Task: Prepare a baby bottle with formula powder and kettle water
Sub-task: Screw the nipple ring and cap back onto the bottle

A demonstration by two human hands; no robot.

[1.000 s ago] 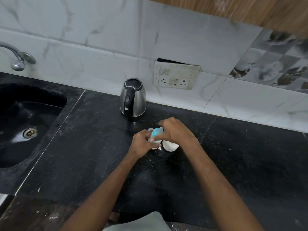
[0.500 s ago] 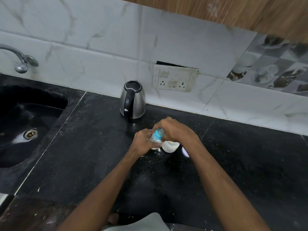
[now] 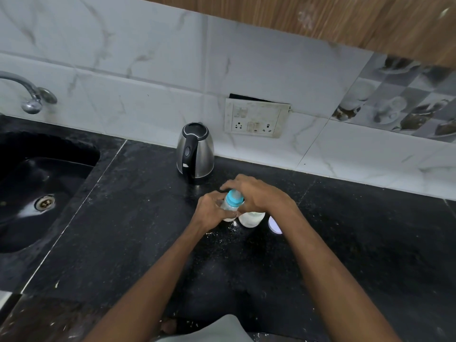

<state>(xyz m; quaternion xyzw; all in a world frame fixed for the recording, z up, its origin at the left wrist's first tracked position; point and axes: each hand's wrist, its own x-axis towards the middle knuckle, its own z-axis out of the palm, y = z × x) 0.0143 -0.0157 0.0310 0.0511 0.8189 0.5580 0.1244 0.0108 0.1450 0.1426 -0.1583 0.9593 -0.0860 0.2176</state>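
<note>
steadying clear plastic baby bottle (image 3: 228, 208) in curled left hand (image 3: 211, 210); right hand (image 3: 256, 195) gripping round blue screw collar (image 3: 235, 197). best kept upright over black stone counter's (image 3: 138, 218) back edge, twisting until snug.

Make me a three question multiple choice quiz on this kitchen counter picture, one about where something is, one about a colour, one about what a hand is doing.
1. Where does the kettle stand?
A. in the sink
B. on the counter by the wall, behind the hands
C. at the counter's front edge

2. What colour is the baby bottle's collar?
A. blue
B. red
C. yellow

3. What is the left hand doing?
A. lying flat on the counter
B. lifting the kettle
C. gripping the baby bottle

Answers: 1 B, it sits against the tiled wall beyond both hands; 2 A, the ring under the teat is blue; 3 C, its fingers curl round the bottle's body.
</note>
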